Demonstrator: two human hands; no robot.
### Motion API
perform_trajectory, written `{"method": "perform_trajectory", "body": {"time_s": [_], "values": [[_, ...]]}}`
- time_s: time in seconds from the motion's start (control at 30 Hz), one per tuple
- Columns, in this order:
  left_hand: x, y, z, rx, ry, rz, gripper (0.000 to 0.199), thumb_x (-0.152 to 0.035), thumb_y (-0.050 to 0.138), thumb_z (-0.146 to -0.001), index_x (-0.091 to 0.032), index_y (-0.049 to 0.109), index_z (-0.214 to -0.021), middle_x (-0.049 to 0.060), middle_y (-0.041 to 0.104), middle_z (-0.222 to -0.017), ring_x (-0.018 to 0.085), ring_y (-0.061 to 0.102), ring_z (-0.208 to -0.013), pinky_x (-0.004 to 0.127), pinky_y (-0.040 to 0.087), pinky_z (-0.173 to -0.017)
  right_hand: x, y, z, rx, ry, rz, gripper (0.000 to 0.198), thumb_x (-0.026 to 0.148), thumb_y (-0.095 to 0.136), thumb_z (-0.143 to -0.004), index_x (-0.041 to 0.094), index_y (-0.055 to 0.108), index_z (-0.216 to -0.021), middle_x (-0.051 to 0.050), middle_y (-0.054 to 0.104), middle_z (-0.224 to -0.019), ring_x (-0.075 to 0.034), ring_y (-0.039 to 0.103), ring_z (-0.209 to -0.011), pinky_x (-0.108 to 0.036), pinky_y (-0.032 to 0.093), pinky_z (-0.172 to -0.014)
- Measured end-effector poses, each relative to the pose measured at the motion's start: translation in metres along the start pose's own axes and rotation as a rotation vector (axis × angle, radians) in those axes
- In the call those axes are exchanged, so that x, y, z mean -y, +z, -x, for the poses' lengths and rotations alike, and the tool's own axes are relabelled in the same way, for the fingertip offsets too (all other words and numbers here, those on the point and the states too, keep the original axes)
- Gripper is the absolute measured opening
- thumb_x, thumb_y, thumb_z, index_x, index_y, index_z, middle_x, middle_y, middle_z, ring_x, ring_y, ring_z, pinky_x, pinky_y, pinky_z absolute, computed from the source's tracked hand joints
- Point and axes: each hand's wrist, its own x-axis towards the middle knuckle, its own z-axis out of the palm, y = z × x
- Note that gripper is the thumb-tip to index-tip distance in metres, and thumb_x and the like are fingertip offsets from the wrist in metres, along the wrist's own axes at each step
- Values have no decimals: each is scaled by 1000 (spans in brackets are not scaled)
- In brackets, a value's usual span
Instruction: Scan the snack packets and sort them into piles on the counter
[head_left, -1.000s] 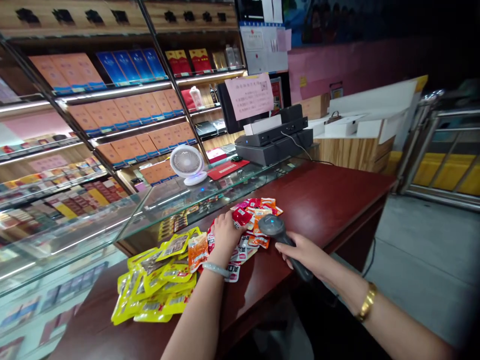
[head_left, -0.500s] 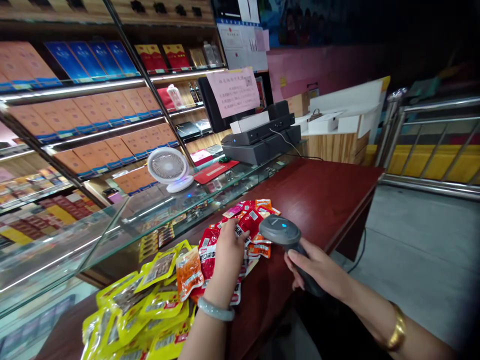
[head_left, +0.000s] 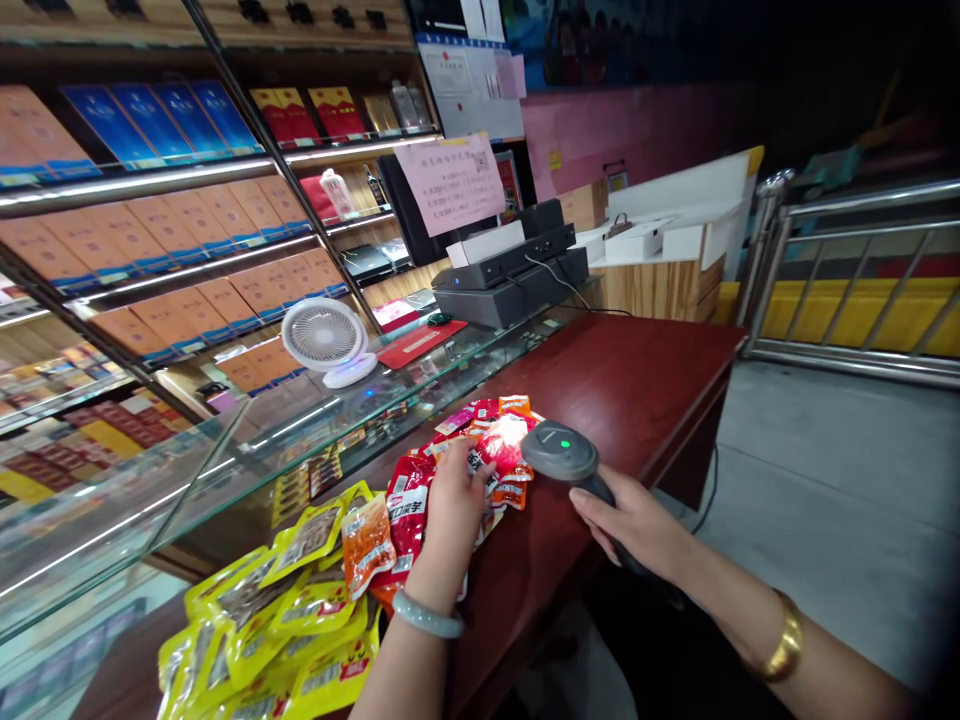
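My right hand (head_left: 626, 515) is wrapped round the handle of a dark grey barcode scanner (head_left: 559, 452), whose small light shows green. Its beam falls bright on a red snack packet (head_left: 504, 440), and my left hand (head_left: 459, 495) pinches that packet's near edge; the fingertips are partly hidden. Under and beside my left hand lie more red packets (head_left: 409, 505). An orange packet (head_left: 368, 543) rests between these and a heap of yellow snack packets (head_left: 311, 605) at the lower left.
The packets lie on a dark red wooden table (head_left: 637, 370). Along its far side runs a glass display counter (head_left: 247, 450) with a white fan (head_left: 326, 335) on it. A monitor and grey till equipment (head_left: 510, 285) stand further back. A metal railing (head_left: 862, 280) is at right.
The scanner's light has turned from blue to green, and a bright beam now lights the red packet. Both hands keep nearly the same position; the view has shifted slightly.
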Motion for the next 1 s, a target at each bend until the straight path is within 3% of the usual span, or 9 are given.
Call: {"method": "perform_trajectory", "body": {"time_s": [0.17,0.3,0.43,0.6,0.7,0.77,0.83,0.93,1.0], "values": [[-8,-1,2,30,-94,-15,28,-23,62,-82,-20,60,-110,10,67,-110,25,63,-105,42,50,-93,4,-10,3,-6,-10,9,31,52,54,-94,21,50,-93,11,44,-47,-9,42,-37,-20,36,-39],[-16,11,3,83,-151,26,42,-17,57,-81,-19,58,-123,10,67,-111,23,66,-96,40,54,-87,3,-28,3,-64,-4,49,30,51,53,-95,21,51,-93,10,46,-43,-10,44,-35,-21,37,-39],[-39,40,-6,231,-144,58,55,-11,58,-77,-22,56,-131,9,70,-104,21,68,-83,37,57,-77,0,-44,2,-103,-2,44,29,50,53,-94,21,51,-95,11,46,-43,-10,45,-35,-21,37,-38],[-79,88,-42,338,-92,136,55,-6,57,-77,-18,57,-130,11,72,-106,21,69,-93,37,56,-87,-8,-54,-1,-136,7,-3,31,52,53,-92,21,51,-97,12,45,-45,-10,44,-34,-21,36,-36],[-91,104,-61,324,3,99,53,-5,58,-78,-13,55,-130,17,66,-124,24,63,-114,39,49,-101,-12,-59,-1,-144,11,-16,32,53,53,-93,22,51,-98,12,45,-44,-10,43,-33,-21,36,-36],[-93,99,-65,258,114,-38,54,-5,58,-79,-13,54,-132,18,58,-136,25,55,-126,40,44,-108,-14,-62,-1,-159,24,-2,32,54,53,-93,22,51,-96,12,45,-43,-10,44,-34,-21,36,-37],[-92,83,-64,189,172,-226,49,-11,58,-82,-15,55,-130,17,58,-134,25,54,-126,41,42,-108,-14,-65,0,-169,40,15,32,54,54,-92,22,51,-92,11,45,-42,-10,45,-34,-21,36,-37],[-83,49,-57,134,77,-566,38,-36,63,-85,-12,62,-115,18,64,-116,32,57,-116,46,45,-100,-15,-64,1,-156,66,44,33,53,54,-92,21,52,-95,11,46,-40,-11,45,-33,-21,35,-37],[-73,32,-51,167,-18,-742,52,-55,60,-83,-9,65,-107,22,64,-111,38,56,-114,50,45,-96,-16,-60,0,-136,79,53,34,53,54,-92,20,54,-102,11,47,-40,-11,45,-33,-21,36,-37]]}}
